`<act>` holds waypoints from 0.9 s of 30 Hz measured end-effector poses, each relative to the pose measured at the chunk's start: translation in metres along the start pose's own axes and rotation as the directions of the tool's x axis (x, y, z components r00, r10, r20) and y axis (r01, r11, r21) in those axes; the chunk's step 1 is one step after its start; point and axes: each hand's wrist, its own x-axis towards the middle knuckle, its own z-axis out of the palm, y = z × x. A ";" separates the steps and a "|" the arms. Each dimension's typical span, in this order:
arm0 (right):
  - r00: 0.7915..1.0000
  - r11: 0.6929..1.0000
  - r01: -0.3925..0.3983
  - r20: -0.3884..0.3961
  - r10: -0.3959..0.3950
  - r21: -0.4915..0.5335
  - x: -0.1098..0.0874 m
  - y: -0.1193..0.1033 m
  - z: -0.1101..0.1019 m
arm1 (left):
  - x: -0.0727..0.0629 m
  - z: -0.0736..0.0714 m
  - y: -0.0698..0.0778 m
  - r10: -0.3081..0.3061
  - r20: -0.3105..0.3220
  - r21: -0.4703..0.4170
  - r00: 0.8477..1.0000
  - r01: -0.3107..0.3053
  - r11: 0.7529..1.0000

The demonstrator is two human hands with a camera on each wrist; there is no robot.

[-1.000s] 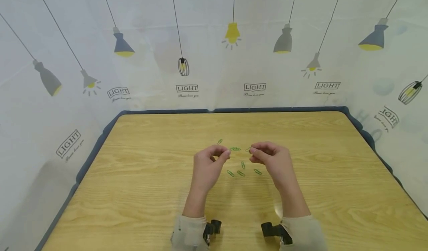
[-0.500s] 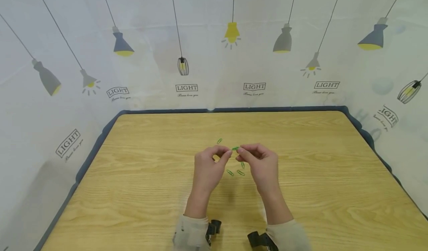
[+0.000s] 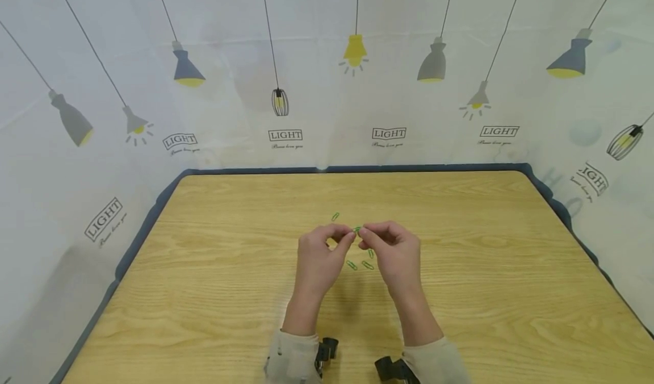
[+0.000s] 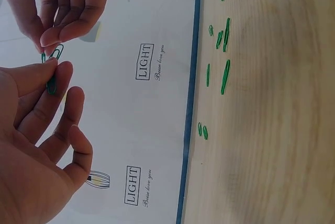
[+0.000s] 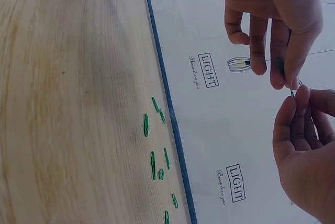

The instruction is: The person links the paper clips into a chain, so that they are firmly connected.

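Thumb and index finger of my left hand pinch a green paper clip, whose looped end sticks out toward the other hand. My right hand faces it and pinches a second green paper clip, mostly covered by the fingertips. Both hands are raised above the table, fingertips almost together. The two clips meet or overlap between them; whether they are linked I cannot tell. More green paper clips lie loose on the table, among them a far one and a nearer one.
The wooden table has a dark blue edge along its back and sides. Behind it hangs a pale sheet printed with lamps and the word LIGHT. A black wrist mount sits at the left sleeve.
My right hand has moved left with its paper clip, from well apart to close against the left hand's clip. The left hand has barely shifted.
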 end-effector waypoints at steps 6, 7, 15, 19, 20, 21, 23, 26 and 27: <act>1.000 1.000 0.004 -0.004 -0.004 0.002 0.000 -0.001 0.000 | 0.000 0.000 0.000 0.018 -0.002 0.008 1.000 -0.018 1.000; 1.000 1.000 0.003 -0.005 -0.003 0.002 0.000 -0.001 0.000 | 0.000 0.000 0.000 0.020 -0.003 0.008 1.000 -0.020 1.000; 1.000 1.000 -0.002 -0.010 0.002 0.001 0.000 -0.002 -0.001 | -0.001 0.001 -0.002 0.030 -0.006 0.006 1.000 -0.030 1.000; 1.000 1.000 -0.007 -0.018 0.007 0.000 0.001 -0.001 -0.002 | 0.000 0.001 -0.002 0.028 -0.009 0.005 1.000 -0.028 1.000; 1.000 1.000 -0.007 -0.021 0.007 -0.001 0.001 -0.001 -0.003 | 0.000 0.002 -0.003 0.031 -0.012 0.007 0.999 -0.031 1.000; 1.000 1.000 -0.008 -0.024 0.008 -0.002 0.001 -0.001 -0.003 | 0.000 0.002 -0.003 0.032 -0.014 0.008 0.999 -0.032 0.999; 1.000 1.000 -0.010 -0.026 0.009 -0.005 0.002 0.000 -0.005 | 0.001 0.001 -0.002 0.031 -0.016 0.006 0.999 -0.031 1.000; 0.999 1.000 -0.006 -0.033 0.006 -0.008 0.004 0.000 -0.007 | 0.001 0.001 -0.002 0.022 -0.015 -0.009 1.000 -0.022 1.000; 0.999 1.000 -0.004 -0.037 0.004 -0.008 0.004 0.000 -0.008 | 0.002 0.000 -0.002 0.015 -0.014 -0.017 1.000 -0.015 1.000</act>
